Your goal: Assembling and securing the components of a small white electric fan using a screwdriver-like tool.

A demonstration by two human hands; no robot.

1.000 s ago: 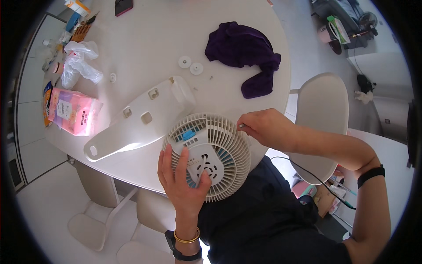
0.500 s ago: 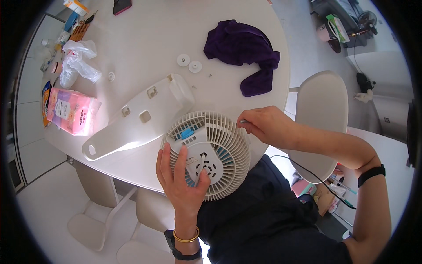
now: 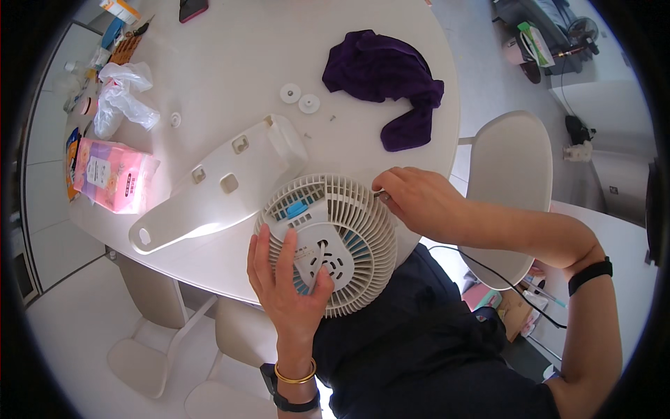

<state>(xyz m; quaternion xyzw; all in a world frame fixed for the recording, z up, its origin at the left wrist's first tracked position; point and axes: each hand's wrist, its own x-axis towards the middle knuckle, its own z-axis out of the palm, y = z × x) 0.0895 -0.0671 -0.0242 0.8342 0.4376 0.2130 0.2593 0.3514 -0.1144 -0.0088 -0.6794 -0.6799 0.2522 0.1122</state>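
A round off-white fan head [image 3: 373, 269] with a ribbed grille rests at the table's near edge, its back facing up. Through the ribs blue blades show, and a blue tab [image 3: 296, 209] sits on its back. My left hand [image 3: 286, 279] grips the fan head, fingers spread over its left side and thumb by the white central piece. At the grille's upper right rim, my right hand [image 3: 405, 195] pinches a small dark, metallic-looking thing, mostly hidden by the fingers. Beside the fan lies a long white plastic cover [image 3: 209, 188] with square holes.
Two white discs [image 3: 300, 98] and small screws [image 3: 332, 118] lie beyond the fan. A purple cloth [image 3: 384, 77] is at the far right. A pink tissue pack [image 3: 115, 174], a plastic bag [image 3: 122, 98] and a white cap [image 3: 176, 120] are on the left. A chair [image 3: 509, 181] stands at right.
My right hand has shifted slightly left and turned at the grille's rim, its fingers curling further over the small thing. My left hand stays on the fan head.
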